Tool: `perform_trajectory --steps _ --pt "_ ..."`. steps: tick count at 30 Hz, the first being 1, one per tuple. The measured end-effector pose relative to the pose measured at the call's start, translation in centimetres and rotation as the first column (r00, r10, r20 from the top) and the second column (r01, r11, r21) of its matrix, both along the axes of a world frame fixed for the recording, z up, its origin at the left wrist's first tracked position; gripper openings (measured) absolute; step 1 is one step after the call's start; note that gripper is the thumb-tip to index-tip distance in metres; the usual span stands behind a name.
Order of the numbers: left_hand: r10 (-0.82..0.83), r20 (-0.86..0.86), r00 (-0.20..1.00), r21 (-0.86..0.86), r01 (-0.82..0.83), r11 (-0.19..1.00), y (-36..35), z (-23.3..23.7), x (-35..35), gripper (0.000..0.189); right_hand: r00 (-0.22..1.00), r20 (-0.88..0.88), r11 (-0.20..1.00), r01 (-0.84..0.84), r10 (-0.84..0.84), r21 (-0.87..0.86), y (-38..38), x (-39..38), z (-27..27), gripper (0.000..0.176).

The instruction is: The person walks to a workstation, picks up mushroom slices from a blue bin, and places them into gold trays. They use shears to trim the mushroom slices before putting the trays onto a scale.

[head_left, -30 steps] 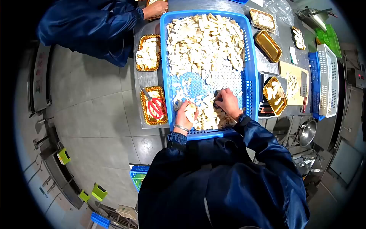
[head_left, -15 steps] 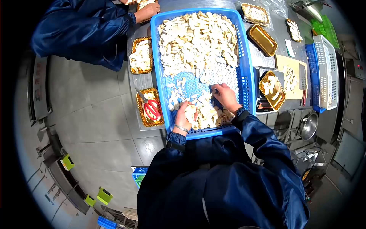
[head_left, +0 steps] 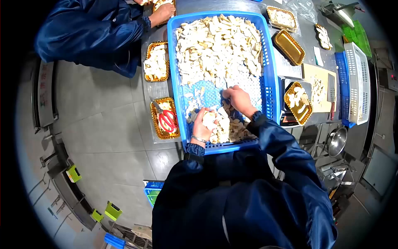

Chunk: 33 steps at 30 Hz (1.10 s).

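Observation:
A large blue plastic basket (head_left: 271,76) in front of me holds pale sliced mushrooms (head_left: 217,45), heaped at the far end. A smaller pile of slices (head_left: 234,130) lies at the near end, with scraps between. My left hand (head_left: 202,126), palm turned up over the near left of the basket, is cupped round several slices. To its upper right, my right hand (head_left: 239,99) is over the basket's middle with its fingers curled closed; whatever they pinch is hidden. Red-handled scissors (head_left: 167,121) lie across a gold tray (head_left: 177,133) of slices left of the basket.
Another person's hand (head_left: 163,13) works at a gold tray at upper left. On the right, a tray of slices (head_left: 297,101) rests on a scale (head_left: 289,119). Beyond it, a knife (head_left: 331,89) lies on a cutting board (head_left: 317,107). Stacked crates (head_left: 357,83) stand at the far right.
My right hand has moved slightly up and left, off the near pile. My left hand has turned palm up, showing slices in it. The view has shifted slightly.

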<state>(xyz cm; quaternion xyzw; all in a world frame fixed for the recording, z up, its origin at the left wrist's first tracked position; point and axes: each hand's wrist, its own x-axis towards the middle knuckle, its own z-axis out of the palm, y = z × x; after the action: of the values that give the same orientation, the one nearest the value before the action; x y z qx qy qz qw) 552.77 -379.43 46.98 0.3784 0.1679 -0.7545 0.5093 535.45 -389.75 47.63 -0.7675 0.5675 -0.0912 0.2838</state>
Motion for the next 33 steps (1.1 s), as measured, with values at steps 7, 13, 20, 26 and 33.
perform_trajectory --steps 7,13,20,26,33 --pt "-0.056 0.002 0.998 0.076 0.055 0.996 0.3 -1.5 -0.5 0.016 0.959 0.009 0.956 0.283 -0.285 0.072 0.7 -6.0 -2.5 0.017" --pt "-0.134 0.086 0.987 0.075 0.128 0.989 -0.1 -1.0 -1.4 0.02 0.989 -0.012 0.989 0.149 -0.149 0.018 0.5 0.0 -0.6 0.026" --pt "-0.148 0.111 0.983 0.06 0.142 0.988 -0.1 -1.3 -1.3 0.021 0.851 0.263 0.862 0.344 -0.454 0.373 1.1 -1.8 -2.8 0.027" --pt "-0.14 0.137 0.981 0.065 0.132 0.989 0.0 -1.6 -1.5 0.027 0.72 0.354 0.631 0.149 -0.597 0.762 2.7 -3.0 0.6 0.034" --pt "-0.058 -0.018 0.998 -0.071 0.057 0.996 -0.9 0.9 -0.6 0.027 0.966 0.076 0.946 0.225 -0.248 0.231 1.5 0.4 2.1 0.028"
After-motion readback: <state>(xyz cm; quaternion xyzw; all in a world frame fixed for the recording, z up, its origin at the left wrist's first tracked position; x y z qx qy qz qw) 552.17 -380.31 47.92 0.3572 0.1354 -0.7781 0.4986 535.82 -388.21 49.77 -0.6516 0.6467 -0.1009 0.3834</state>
